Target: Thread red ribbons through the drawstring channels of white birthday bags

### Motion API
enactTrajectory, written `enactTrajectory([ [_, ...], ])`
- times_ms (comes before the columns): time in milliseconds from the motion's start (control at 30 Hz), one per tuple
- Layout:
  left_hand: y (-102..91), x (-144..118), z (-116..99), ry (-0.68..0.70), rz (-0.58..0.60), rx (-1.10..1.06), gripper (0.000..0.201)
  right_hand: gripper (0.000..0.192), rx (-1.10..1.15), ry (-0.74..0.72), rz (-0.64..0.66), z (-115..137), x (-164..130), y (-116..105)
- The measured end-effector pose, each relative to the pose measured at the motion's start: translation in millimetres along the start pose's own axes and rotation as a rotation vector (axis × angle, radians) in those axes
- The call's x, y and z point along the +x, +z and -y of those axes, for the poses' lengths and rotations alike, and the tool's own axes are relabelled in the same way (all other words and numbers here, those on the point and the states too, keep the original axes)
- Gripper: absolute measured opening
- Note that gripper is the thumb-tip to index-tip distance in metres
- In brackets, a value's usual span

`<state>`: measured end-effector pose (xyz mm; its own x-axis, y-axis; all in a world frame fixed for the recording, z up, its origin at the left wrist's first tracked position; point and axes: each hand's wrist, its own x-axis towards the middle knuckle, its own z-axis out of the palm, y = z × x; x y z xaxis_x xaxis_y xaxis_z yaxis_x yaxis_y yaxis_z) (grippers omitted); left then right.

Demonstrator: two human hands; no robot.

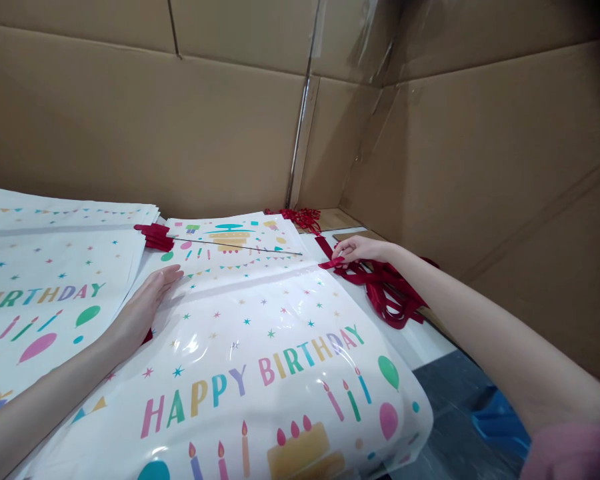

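Note:
A glossy white "HAPPY BIRTHDAY" bag (260, 353) lies flat in front of me, printed with candles, balloons and a cake. My left hand (145, 303) rests palm down on its left edge with fingers together and flat. At the bag's upper right corner, my right hand (357, 250) pinches the end of a dark red ribbon (333, 263). That ribbon leads into a loose pile of red ribbons (390, 293) beside the bag's right edge.
A stack of the same birthday bags (45, 287) lies at the left, with red ribbon ends (155, 237) poking out at its far corner. Another red ribbon bundle (303, 217) sits by the cardboard walls (230, 120). A blue object (500, 427) lies low right.

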<state>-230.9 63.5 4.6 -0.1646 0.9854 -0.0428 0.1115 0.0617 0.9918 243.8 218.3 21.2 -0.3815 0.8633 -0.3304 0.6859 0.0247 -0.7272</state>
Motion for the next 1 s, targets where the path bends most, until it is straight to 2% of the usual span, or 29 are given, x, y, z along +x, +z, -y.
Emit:
enactTrajectory([
  [233,1.1,0.9,1.0,-0.002,0.001,-0.005,0.044,0.030,-0.045,0.022,-0.052,2.0,-1.5,-0.5],
  [467,-1.1,1.6,3.8,-0.002,0.009,-0.007,0.043,0.033,-0.020,0.020,-0.010,-3.9,-1.0,-3.5],
  [800,-2.0,1.9,4.4,0.021,0.009,0.033,0.047,0.043,0.001,0.065,-0.058,-7.3,2.7,-3.1],
  [1000,-2.2,2.8,5.3,0.031,0.015,0.062,0.047,0.044,-0.018,0.063,-0.043,-1.7,1.2,-0.2],
])
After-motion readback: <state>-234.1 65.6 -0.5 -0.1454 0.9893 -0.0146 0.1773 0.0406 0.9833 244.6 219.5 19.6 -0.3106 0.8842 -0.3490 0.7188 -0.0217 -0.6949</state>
